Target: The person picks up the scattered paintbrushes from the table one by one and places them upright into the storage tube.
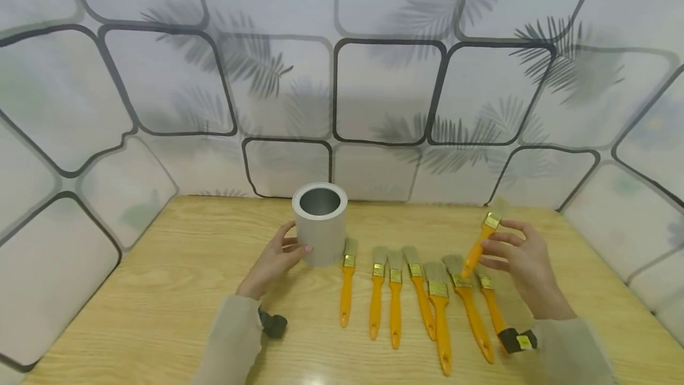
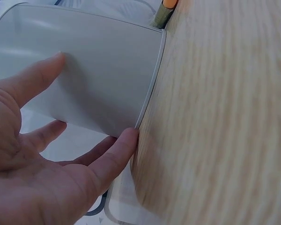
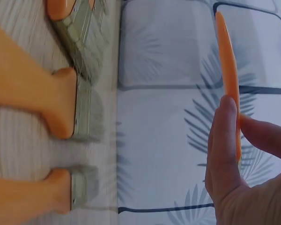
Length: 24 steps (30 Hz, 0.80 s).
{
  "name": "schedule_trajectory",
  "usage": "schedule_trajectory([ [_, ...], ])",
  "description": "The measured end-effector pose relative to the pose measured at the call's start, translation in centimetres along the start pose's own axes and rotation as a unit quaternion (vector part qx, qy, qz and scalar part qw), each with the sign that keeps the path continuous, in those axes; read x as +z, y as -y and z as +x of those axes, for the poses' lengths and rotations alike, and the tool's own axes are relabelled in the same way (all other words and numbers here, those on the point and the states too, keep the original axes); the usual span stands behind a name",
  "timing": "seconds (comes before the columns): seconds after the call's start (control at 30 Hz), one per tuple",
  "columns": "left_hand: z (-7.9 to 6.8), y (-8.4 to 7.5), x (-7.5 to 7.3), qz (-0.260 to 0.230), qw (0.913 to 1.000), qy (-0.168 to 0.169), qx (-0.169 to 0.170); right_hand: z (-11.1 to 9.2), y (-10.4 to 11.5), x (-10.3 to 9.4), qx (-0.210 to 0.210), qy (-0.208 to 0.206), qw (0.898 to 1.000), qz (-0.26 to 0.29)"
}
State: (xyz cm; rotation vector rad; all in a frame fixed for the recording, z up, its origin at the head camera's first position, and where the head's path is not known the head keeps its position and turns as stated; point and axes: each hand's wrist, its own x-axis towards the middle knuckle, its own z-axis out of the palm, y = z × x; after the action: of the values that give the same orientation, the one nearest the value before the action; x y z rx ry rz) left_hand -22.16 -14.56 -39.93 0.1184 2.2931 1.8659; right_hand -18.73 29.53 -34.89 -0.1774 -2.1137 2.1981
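Note:
A pale grey cylindrical can (image 1: pixel 322 236) stands upright on the table with its open top showing a grey inside. My left hand (image 1: pixel 278 258) holds its left side, thumb at the front and fingers round the far side; in the left wrist view one fingertip touches the bottom rim. Raised above the table at the right, a paintbrush (image 1: pixel 479 245) with an orange handle is pinched between thumb and fingers of my right hand (image 1: pixel 521 260). Its bristles point up and away, the handle end down to the left. In the right wrist view the brush handle (image 3: pixel 228 61) appears edge-on.
Several orange-handled paintbrushes lie in a row right of the can, bristles away from me. The nearest to it is a narrow brush (image 1: pixel 347 290); a wide brush (image 1: pixel 439 308) lies further right. A patterned cloth wall (image 1: pixel 387 94) borders the wooden table (image 1: pixel 176 290).

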Motion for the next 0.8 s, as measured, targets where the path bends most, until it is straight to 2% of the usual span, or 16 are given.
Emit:
schedule_trajectory([
  [0.13, 0.0, 0.1, -0.1, 0.0, 1.0, -0.002, 0.002, 0.0, 0.4, 1.1, -0.008, -0.01, 0.999, 0.042],
  [0.4, -0.3, 0.3, 0.2, -0.012, 0.9999, -0.002, -0.002, 0.3, 0.6, 2.7, -0.011, -0.04, 0.997, 0.059],
  [0.6, -0.5, 0.1, 0.4, -0.017, 0.9998, -0.005, 0.004, 0.6, 0.5, 3.7, 0.002, -0.062, 0.993, 0.098],
  [0.8, -0.3, -0.1, 0.3, -0.013, 0.9999, -0.008, 0.002, 1.2, 1.1, 5.7, -0.009, -0.09, 0.99, 0.109],
])
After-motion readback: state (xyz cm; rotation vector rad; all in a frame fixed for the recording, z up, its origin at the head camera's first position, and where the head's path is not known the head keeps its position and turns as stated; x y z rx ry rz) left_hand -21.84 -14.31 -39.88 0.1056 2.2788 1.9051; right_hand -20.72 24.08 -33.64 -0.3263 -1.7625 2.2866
